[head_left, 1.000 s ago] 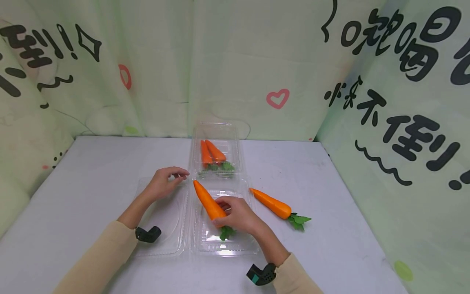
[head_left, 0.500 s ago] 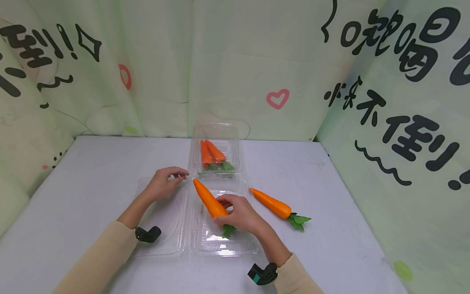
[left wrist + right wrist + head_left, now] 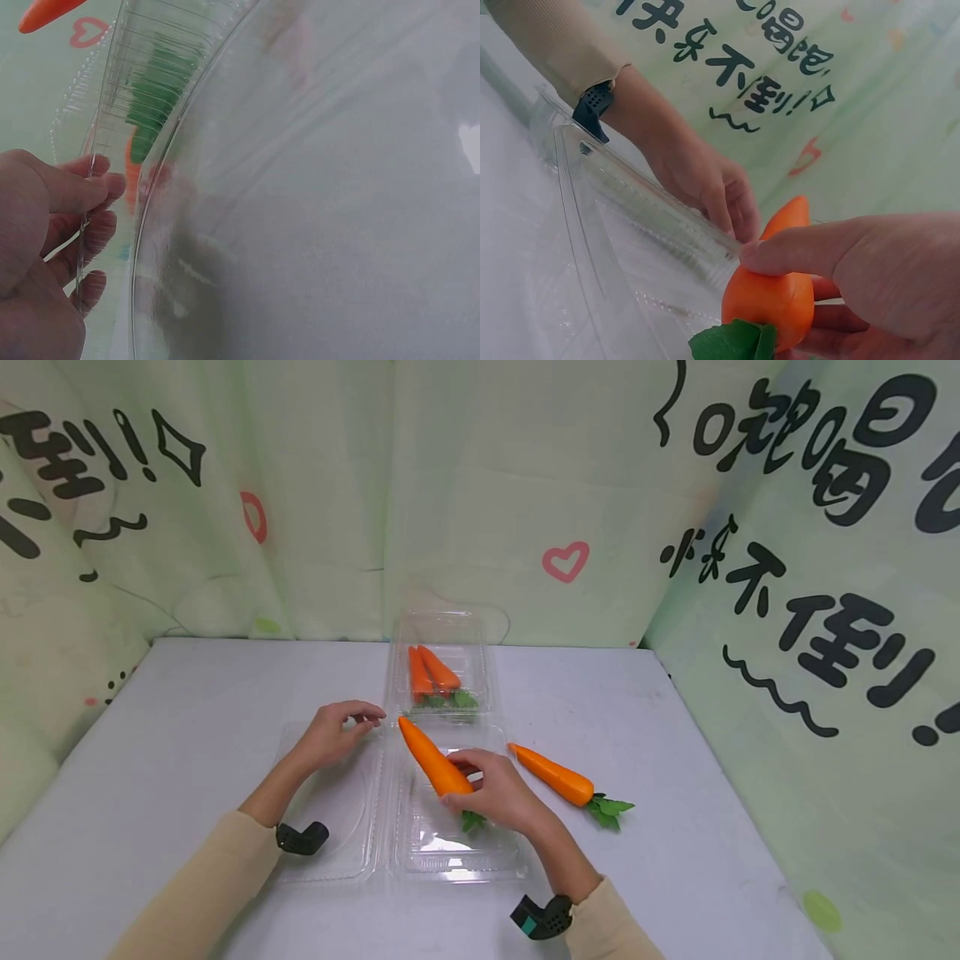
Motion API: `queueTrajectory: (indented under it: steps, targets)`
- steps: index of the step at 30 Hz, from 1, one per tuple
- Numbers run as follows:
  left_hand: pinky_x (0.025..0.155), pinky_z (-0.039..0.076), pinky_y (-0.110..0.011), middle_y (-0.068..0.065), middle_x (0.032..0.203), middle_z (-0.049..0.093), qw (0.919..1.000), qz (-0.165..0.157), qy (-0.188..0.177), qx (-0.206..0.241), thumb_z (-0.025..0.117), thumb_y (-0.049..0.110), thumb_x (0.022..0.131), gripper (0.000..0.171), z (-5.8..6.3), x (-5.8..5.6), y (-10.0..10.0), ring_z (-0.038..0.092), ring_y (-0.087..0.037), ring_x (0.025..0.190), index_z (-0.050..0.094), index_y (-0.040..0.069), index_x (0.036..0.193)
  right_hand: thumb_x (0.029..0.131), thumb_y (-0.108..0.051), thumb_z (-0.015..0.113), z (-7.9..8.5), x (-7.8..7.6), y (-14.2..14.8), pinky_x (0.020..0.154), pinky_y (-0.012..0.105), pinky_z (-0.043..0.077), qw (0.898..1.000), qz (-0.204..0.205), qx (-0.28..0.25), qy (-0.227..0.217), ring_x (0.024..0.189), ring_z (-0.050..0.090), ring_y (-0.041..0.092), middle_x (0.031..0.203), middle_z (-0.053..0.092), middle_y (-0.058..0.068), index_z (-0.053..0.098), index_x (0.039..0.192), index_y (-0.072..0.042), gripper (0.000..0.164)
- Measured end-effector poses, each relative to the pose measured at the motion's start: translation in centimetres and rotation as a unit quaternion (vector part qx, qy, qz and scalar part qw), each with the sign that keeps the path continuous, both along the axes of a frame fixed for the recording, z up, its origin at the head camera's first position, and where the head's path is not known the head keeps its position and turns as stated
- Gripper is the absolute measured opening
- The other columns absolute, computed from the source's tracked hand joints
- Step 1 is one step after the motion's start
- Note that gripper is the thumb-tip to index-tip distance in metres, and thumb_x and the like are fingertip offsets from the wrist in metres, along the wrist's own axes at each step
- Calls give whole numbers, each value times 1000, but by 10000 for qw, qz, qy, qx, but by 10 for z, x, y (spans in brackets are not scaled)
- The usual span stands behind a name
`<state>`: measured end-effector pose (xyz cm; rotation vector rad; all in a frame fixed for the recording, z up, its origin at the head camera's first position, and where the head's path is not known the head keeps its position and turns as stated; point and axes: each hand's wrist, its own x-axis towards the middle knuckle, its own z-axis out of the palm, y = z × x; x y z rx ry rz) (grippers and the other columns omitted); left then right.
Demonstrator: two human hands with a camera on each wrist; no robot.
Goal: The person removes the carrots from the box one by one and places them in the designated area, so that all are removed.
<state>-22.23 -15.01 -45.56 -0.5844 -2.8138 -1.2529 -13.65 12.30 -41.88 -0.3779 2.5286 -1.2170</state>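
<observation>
My right hand (image 3: 495, 792) grips an orange carrot (image 3: 431, 758) near its leafy end, thumb on one side and fingers on the other. The carrot slants over the tray half of a clear plastic clamshell box (image 3: 450, 870), its tip pointing away to the left. In the right wrist view, the carrot's green leaves (image 3: 735, 341) show below the thumb. The box's flat lid (image 3: 330, 847) lies folded out to the left. At the far edge of this box, my left hand (image 3: 341, 732) pinches the thin clear rim (image 3: 94, 176) between thumb and fingers.
A loose carrot (image 3: 557, 774) with leaves lies on the white table (image 3: 637, 885) right of the box. Just behind, another clear box (image 3: 483, 672) holds carrots (image 3: 438, 668). A printed curtain (image 3: 465, 485) rises at the table's back and sides.
My right hand has moved slightly away and to the right with the carrot, lifting it a little. The left hand stays at the box's rim.
</observation>
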Motion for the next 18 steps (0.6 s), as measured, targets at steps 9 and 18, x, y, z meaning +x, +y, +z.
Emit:
queueTrajectory:
  steps: [9,18]
  targets:
    - [79,48,-33,-8,101,72,10000,28,-44,19,60,7,94,22,1,-1,0,57,-22,90,69,10,113,83,-26,76,3,0,1,91,34,54,9999,-10,-21,114,108,57,18,120,63,2,59,130,-12,52]
    - [80,48,-33,-8,100,72,9999,41,-101,50,59,7,94,22,0,0,0,57,-21,89,69,10,114,83,-26,76,7,0,5,91,35,53,9996,-88,-47,260,106,56,18,118,64,1,60,129,-12,50]
